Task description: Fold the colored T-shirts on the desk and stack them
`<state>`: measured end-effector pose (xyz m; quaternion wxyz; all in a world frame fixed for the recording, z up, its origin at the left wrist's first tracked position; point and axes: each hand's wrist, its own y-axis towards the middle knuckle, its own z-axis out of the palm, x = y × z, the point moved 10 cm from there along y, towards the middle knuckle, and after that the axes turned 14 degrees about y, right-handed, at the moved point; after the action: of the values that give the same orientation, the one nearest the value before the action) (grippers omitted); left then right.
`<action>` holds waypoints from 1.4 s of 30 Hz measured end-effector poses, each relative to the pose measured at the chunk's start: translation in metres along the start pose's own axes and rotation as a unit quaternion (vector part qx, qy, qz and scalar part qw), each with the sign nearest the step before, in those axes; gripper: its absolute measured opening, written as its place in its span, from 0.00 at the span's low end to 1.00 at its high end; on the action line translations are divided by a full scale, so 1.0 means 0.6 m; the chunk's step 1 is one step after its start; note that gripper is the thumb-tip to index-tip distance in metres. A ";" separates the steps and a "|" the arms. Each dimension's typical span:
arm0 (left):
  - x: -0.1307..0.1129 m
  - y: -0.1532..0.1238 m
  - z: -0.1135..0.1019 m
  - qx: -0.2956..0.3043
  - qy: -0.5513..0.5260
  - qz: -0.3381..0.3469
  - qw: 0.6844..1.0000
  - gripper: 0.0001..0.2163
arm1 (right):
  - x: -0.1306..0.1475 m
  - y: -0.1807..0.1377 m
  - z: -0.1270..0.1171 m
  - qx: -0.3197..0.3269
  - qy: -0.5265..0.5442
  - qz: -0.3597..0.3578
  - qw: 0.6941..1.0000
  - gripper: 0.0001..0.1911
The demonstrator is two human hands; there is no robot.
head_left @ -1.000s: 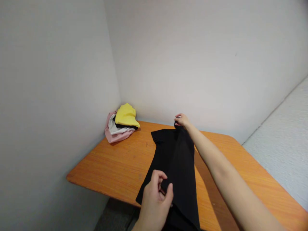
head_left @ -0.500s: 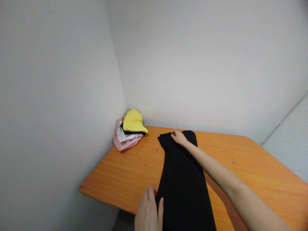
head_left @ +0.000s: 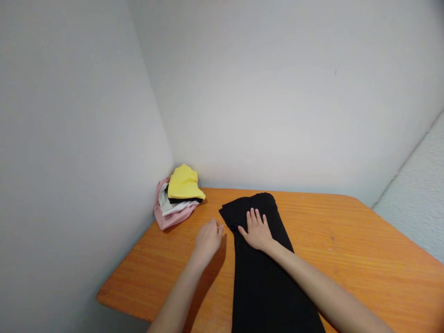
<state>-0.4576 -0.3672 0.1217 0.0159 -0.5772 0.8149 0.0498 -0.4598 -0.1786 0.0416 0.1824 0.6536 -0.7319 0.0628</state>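
Note:
A black T-shirt (head_left: 268,282), folded lengthwise, lies on the wooden table with its short sleeve pointing left at the far end. My right hand (head_left: 256,231) rests flat on the shirt's upper part, fingers spread and holding nothing. Just left of the shirt, my left hand (head_left: 209,237) hovers over the table, its shadow falling beneath it. The fingers of that hand are curled in, with no cloth showing in them. The shirt's near end runs out of the picture at the bottom.
A pile of folded clothes stands in the far left corner against the wall: a yellow garment (head_left: 183,182) on top, then black, a white one (head_left: 169,206) and a pink one (head_left: 176,221). Walls border the wooden table (head_left: 347,259) at the back and left.
My left hand has moved forward from the shirt's near left edge to beside the sleeve. My right hand has shifted back towards me and flattened with fingers spread. The view has shifted slightly.

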 end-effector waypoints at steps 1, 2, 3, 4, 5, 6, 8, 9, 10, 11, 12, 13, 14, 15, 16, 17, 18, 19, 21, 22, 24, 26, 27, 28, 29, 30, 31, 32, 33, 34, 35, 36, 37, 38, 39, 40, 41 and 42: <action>0.003 0.040 0.006 0.000 0.008 -0.010 1.000 0.15 | 0.003 -0.003 -0.001 -0.002 0.000 -0.001 1.000 0.44; 0.004 0.077 0.013 0.002 0.015 -0.018 1.000 0.15 | 0.005 -0.006 -0.003 -0.004 0.003 -0.002 1.000 0.44; 0.003 0.108 0.021 0.004 0.022 -0.027 0.999 0.15 | 0.006 -0.007 -0.004 -0.005 0.007 -0.003 1.000 0.45; 0.002 0.135 0.029 0.007 0.030 -0.035 0.999 0.16 | 0.007 -0.009 -0.006 -0.005 0.012 -0.005 1.000 0.45; -0.001 0.157 0.038 0.010 0.038 -0.040 0.998 0.16 | 0.007 -0.010 -0.008 -0.006 0.017 -0.005 1.000 0.45; -0.004 0.175 0.046 0.013 0.044 -0.043 0.998 0.17 | 0.007 -0.010 -0.010 -0.007 0.023 -0.005 1.000 0.45; -0.013 0.201 0.060 0.022 0.054 -0.040 0.997 0.17 | 0.008 -0.010 -0.012 -0.011 0.033 -0.005 0.999 0.45; -0.018 0.209 0.066 0.026 0.057 -0.037 0.997 0.17 | 0.008 -0.010 -0.013 -0.014 0.039 -0.006 0.999 0.45; -0.021 0.216 0.070 0.030 0.059 -0.032 0.997 0.16 | 0.009 -0.010 -0.013 -0.016 0.045 -0.007 0.999 0.45; -0.023 0.222 0.074 0.034 0.058 -0.028 0.997 0.15 | 0.009 -0.010 -0.014 -0.017 0.050 -0.008 0.999 0.46; -0.025 0.227 0.076 0.038 0.056 -0.026 0.997 0.15 | 0.010 -0.010 -0.015 -0.017 0.055 -0.008 0.998 0.46; -0.025 0.230 0.076 0.041 0.052 -0.024 0.998 0.15 | 0.010 -0.011 -0.017 -0.016 0.060 -0.008 0.998 0.46; -0.025 0.233 0.076 0.044 0.046 -0.023 0.998 0.15 | 0.010 -0.011 -0.019 -0.014 0.065 -0.008 0.998 0.46; -0.025 0.236 0.073 0.046 0.040 -0.022 0.998 0.15 | 0.010 -0.013 -0.023 -0.014 0.069 -0.008 0.997 0.47; -0.025 0.238 0.070 0.047 0.033 -0.022 0.998 0.15 | 0.012 -0.014 -0.029 -0.016 0.074 -0.010 0.997 0.46; -0.026 0.241 0.064 0.046 0.026 -0.023 0.998 0.15 | 0.016 -0.017 -0.036 -0.018 0.079 -0.015 0.997 0.45; -0.029 0.245 0.057 0.043 0.019 -0.023 0.999 0.15 | 0.021 -0.021 -0.042 -0.020 0.083 -0.025 0.996 0.43; -0.034 0.249 0.049 0.038 0.010 -0.022 0.999 0.15 | 0.029 -0.025 -0.047 -0.018 0.087 -0.035 0.995 0.41; -0.054 0.258 0.033 0.025 -0.007 -0.011 1.000 0.15 | 0.046 -0.039 -0.050 0.000 0.101 -0.047 0.994 0.36; -0.069 0.262 0.027 0.021 -0.017 0.000 1.000 0.15 | 0.054 -0.048 -0.047 0.015 0.112 -0.044 0.993 0.35; -0.112 0.266 0.022 0.021 -0.039 0.040 0.998 0.16 | 0.068 -0.071 -0.040 0.043 0.135 -0.025 0.990 0.37; -0.163 0.260 0.028 0.034 -0.059 0.100 0.993 0.16 | 0.081 -0.098 -0.034 0.062 0.148 -0.009 0.987 0.41; -0.188 0.252 0.034 0.042 -0.065 0.136 0.988 0.16 | 0.087 -0.111 -0.030 0.069 0.148 -0.009 0.987 0.42; -0.209 0.242 0.042 0.048 -0.067 0.172 0.982 0.15 | 0.093 -0.124 -0.028 0.075 0.145 -0.015 0.986 0.43; -0.226 0.229 0.050 0.053 -0.065 0.207 0.975 0.14 | 0.098 -0.136 -0.025 0.078 0.142 -0.025 0.986 0.44; -0.239 0.215 0.059 0.057 -0.058 0.238 0.968 0.13 | 0.102 -0.147 -0.024 0.079 0.139 -0.038 0.986 0.45; -0.246 0.201 0.068 0.059 -0.047 0.264 0.962 0.13 | 0.105 -0.155 -0.024 0.076 0.137 -0.052 0.986 0.45; -0.250 0.187 0.079 0.062 -0.035 0.284 0.956 0.15 | 0.106 -0.161 -0.025 0.070 0.136 -0.062 0.986 0.46; -0.251 0.175 0.089 0.064 -0.022 0.298 0.952 0.18 | 0.106 -0.166 -0.027 0.062 0.136 -0.070 0.986 0.46; -0.250 0.165 0.099 0.064 -0.010 0.307 0.949 0.21 | 0.106 -0.169 -0.030 0.055 0.137 -0.074 0.986 0.45; -0.248 0.157 0.108 0.064 0.001 0.313 0.947 0.25 | 0.107 -0.172 -0.033 0.050 0.138 -0.075 0.986 0.45; -0.246 0.151 0.115 0.062 0.011 0.318 0.946 0.27 | 0.109 -0.176 -0.036 0.046 0.139 -0.074 0.986 0.45; -0.245 0.147 0.120 0.059 0.020 0.321 0.945 0.28 | 0.112 -0.181 -0.039 0.045 0.140 -0.072 0.987 0.45; -0.245 0.144 0.124 0.055 0.028 0.324 0.944 0.28 | 0.117 -0.188 -0.041 0.045 0.141 -0.072 0.986 0.45; -0.246 0.143 0.126 0.051 0.034 0.326 0.943 0.28 | 0.125 -0.198 -0.043 0.048 0.142 -0.077 0.986 0.46; -0.246 0.142 0.128 0.047 0.039 0.327 0.943 0.28 | 0.137 -0.211 -0.042 0.053 0.145 -0.090 0.984 0.46; -0.247 0.142 0.128 0.043 0.043 0.328 0.943 0.28 | 0.152 -0.227 -0.039 0.063 0.150 -0.111 0.980 0.47; -0.248 0.142 0.127 0.037 0.046 0.328 0.943 0.27 | 0.170 -0.247 -0.034 0.077 0.156 -0.143 0.974 0.47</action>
<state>-0.4906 -0.1916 0.0637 -0.0168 -0.2790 0.9601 -0.0046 -0.3193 -0.2877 0.0746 0.2508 0.7453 -0.5867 0.1932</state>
